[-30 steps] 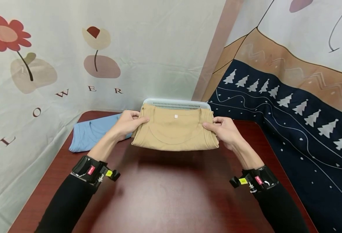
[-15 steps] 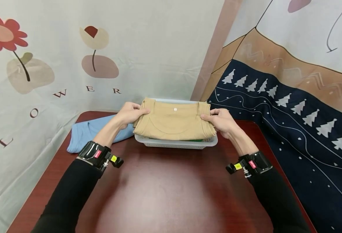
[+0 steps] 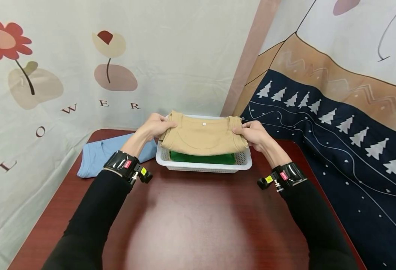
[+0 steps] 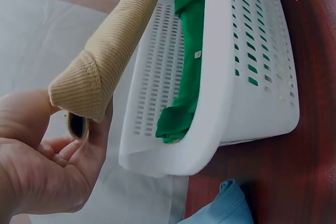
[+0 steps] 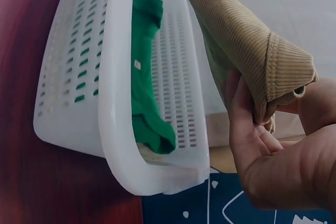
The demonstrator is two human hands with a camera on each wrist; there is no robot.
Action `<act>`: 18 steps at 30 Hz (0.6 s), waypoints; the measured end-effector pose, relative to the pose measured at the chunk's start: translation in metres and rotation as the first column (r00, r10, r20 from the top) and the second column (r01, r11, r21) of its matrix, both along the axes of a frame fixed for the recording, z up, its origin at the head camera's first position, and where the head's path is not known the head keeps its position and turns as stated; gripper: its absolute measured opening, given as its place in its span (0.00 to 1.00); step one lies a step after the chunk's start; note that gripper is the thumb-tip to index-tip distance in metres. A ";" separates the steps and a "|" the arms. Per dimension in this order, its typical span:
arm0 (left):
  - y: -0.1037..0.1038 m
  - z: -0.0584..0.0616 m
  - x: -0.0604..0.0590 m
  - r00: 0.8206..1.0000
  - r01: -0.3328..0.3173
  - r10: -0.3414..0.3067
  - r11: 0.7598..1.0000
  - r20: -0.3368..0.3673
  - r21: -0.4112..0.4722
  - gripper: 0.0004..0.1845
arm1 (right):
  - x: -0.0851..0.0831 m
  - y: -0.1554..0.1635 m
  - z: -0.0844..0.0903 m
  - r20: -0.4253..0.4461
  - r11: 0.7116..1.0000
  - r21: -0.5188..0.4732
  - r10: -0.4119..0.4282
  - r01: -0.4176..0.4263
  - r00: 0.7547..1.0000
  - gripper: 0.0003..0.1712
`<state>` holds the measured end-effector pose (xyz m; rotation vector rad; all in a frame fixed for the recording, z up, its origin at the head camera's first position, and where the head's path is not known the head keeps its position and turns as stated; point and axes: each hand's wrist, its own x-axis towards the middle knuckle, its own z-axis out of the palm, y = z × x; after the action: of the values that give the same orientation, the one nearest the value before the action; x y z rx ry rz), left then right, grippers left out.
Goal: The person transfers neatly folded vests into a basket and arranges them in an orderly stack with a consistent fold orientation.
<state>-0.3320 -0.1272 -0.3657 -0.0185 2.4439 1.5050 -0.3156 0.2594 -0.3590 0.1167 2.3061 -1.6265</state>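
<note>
A folded tan shirt [image 3: 203,137] with a small white label at its neckline is stretched between both hands, above a white plastic basket [image 3: 198,167]. My left hand [image 3: 155,126] pinches its left end, thumb on top and fingers beneath. At the opposite end, my right hand [image 3: 253,134] grips the cloth the same way. Inside the basket lies a folded green garment [image 3: 203,158], partly covered by the tan shirt in the head view. Both wrist views show the tan shirt raised over the rim, with the green garment [image 4: 191,66] lower down.
A folded light blue garment [image 3: 100,153] lies on the dark red table [image 3: 184,221], left of the basket. A pale printed curtain [image 3: 184,56] hangs behind, and a navy cloth with white trees [image 3: 319,142] hangs at the right.
Both hands have carried the tan shirt farther back, over the basket. The basket's front and the green garment inside have come into sight. The blue garment stays in place.
</note>
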 end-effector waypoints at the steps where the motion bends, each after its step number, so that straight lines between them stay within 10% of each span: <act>1: 0.002 0.000 -0.002 1.000 -0.004 0.004 1.000 0.009 0.002 0.17 | -0.002 0.000 0.000 0.004 1.000 0.007 -0.004 0.004 1.000 0.12; 18: 0.014 -0.004 -0.024 0.999 0.009 -0.002 0.987 0.049 -0.159 0.32 | -0.026 -0.001 -0.012 0.022 0.989 0.148 -0.002 -0.001 1.000 0.19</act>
<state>-0.3561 -0.1133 -0.3701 -0.0785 2.5163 1.2884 -0.3420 0.2588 -0.3706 0.1686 2.4083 -1.4450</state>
